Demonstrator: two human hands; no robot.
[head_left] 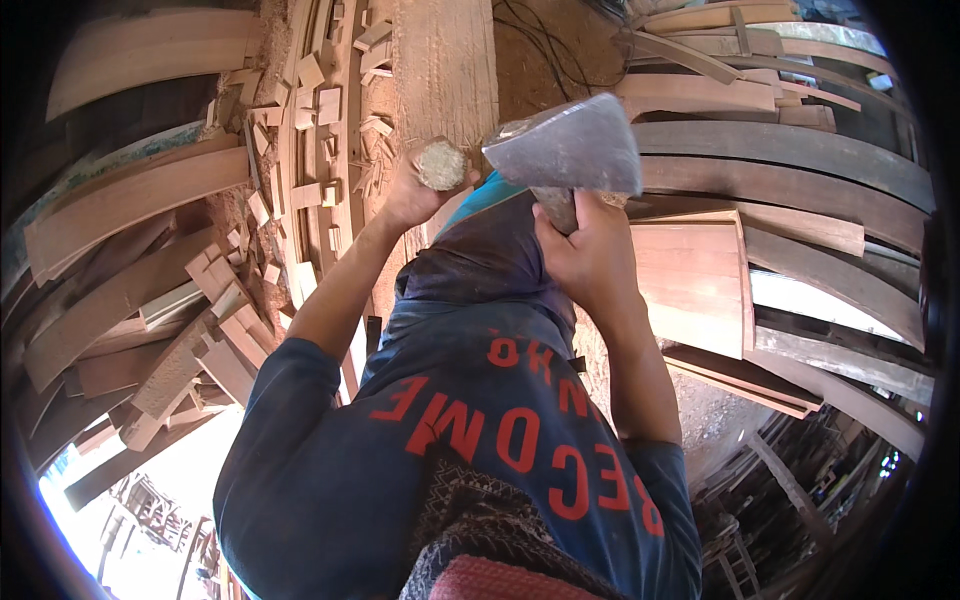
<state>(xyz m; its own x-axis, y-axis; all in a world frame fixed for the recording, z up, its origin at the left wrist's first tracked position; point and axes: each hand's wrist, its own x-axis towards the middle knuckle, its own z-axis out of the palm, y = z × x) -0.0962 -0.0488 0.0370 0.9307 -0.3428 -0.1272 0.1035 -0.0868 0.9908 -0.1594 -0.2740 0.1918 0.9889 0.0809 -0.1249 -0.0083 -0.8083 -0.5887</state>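
Note:
My right hand [596,255] is closed around the short handle of a hatchet [572,152]. Its broad grey metal head is raised above my fist, toward the middle of the view. To its left, my left hand [402,200] grips a round piece of wood [441,166]. The pale, rough end of that piece faces up, while its length is hidden below. The hatchet head and the piece of wood are apart, with a gap between them. Beneath both hands are my legs in dark trousers.
A thick wooden beam [445,70] runs away ahead of me. Small wood offcuts [328,107] and shavings lie along the boards to its left. Curved planks [780,155] are stacked on the right, with more planks [140,190] on the left. Black cable [548,45] lies beyond the hatchet.

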